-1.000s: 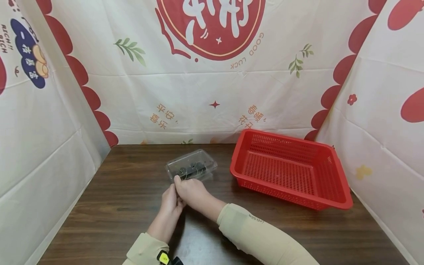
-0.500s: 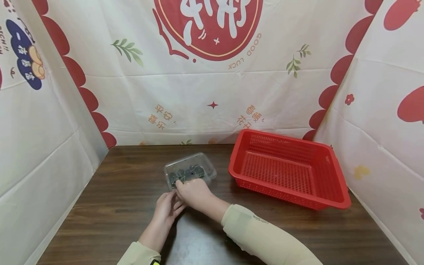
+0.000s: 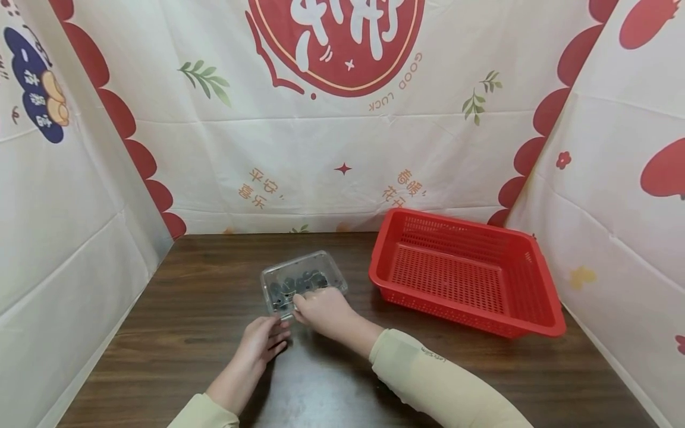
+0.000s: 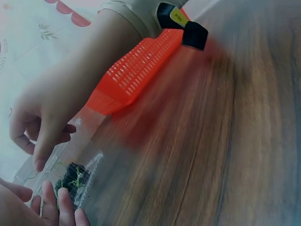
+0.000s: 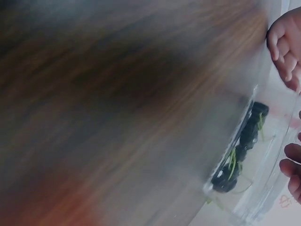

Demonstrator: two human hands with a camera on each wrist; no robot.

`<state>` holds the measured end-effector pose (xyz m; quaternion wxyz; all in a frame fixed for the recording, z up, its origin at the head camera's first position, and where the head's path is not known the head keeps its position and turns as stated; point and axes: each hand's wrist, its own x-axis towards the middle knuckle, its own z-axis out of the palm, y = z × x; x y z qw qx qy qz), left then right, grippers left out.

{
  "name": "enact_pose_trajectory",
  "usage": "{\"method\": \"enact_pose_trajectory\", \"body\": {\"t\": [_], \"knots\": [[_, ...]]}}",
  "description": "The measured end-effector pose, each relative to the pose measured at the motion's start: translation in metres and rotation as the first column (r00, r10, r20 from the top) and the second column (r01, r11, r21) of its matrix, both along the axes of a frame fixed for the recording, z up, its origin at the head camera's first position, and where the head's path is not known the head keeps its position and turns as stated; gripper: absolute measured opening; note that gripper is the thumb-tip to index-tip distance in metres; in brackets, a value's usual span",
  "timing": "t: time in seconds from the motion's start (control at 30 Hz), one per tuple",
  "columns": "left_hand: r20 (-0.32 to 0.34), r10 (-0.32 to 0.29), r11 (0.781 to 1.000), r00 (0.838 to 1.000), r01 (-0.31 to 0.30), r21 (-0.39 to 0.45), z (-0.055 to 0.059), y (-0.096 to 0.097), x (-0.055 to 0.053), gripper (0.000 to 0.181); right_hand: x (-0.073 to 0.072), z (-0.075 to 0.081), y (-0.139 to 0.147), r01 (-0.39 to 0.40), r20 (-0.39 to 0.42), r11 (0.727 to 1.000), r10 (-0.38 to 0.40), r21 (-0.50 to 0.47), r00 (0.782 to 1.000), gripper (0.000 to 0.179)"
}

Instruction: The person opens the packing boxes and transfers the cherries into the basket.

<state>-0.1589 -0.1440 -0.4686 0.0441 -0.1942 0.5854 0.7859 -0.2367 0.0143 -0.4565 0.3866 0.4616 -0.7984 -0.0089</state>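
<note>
A clear plastic clamshell box (image 3: 283, 273) lies on the table with dark grapes (image 3: 299, 285) and thin green stems inside. My left hand (image 3: 259, 342) is at its near left corner, thumb and forefinger touching the rim, other fingers relaxed. In the left wrist view my left hand (image 4: 42, 209) shows its fingers apart beside the box. My right hand (image 3: 326, 312) bends over the near edge, fingers curled and thumb on the lid's edge, gripping there. The right wrist view shows the grapes (image 5: 240, 150) through the box wall; the right hand (image 5: 292, 165) appears only partly.
To the right of the box stands a red perforated plastic basket (image 3: 385, 282) on the brown wooden table (image 3: 187, 333). Behind and at both sides hangs a printed white cloth (image 3: 299, 142).
The hands have moved apart, the left down and left, the right slightly right along the box's near edge. The box has turned slightly and shifted toward me.
</note>
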Motion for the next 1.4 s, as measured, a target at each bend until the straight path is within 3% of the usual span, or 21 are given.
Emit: {"method": "enact_pose_trajectory", "body": {"t": [0.4,0.7,1.0,1.4], "knots": [[0.029,-0.039,0.997,0.999,0.04,-0.065,-0.001,-0.011,0.005,0.012,-0.002,0.005,0.022,-0.017,0.103,0.998,0.011,0.055,0.995,0.022],[0.023,-0.088,0.992,0.996,0.089,-0.09,0.001,-0.022,0.007,0.011,-0.009,0.003,0.041,0.033,0.13,0.995,-0.045,0.092,0.99,0.022],[0.034,-0.208,0.972,0.978,0.21,-0.102,0.001,-0.033,0.008,0.012,-0.014,0.0,0.059,0.025,0.15,0.999,-0.03,0.039,0.988,0.025],[0.038,-0.307,0.945,0.951,0.309,-0.11,0.0,-0.045,0.004,0.013,-0.016,0.002,0.074,0.011,0.2,0.999,-0.018,0.038,0.98,0.019]]}}
